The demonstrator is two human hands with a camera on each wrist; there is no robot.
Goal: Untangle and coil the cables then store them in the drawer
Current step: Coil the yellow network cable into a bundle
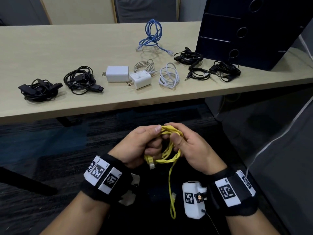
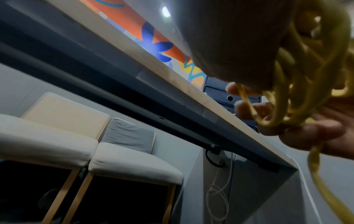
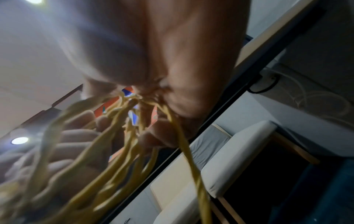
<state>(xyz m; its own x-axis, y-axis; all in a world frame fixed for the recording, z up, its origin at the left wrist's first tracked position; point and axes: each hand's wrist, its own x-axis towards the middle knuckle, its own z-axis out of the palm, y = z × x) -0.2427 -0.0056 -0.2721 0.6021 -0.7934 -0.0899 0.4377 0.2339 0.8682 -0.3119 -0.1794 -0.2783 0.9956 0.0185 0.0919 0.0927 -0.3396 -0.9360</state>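
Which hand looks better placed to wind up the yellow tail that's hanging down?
Probably the right hand. The loose tail of the yellow network cable drops from its side of the bundle, while the left hand grips the coiled loops and can likely hold them steady.

Yellow cable [image 1: 166, 155] in both hands

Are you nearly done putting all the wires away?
Not nearly. Nothing looks stored: the drawer unit looks shut. Both the left hand and right hand hold the yellow cable, partly looped, one end dangling. The blue cable, white cables and black bundles wait on the table.
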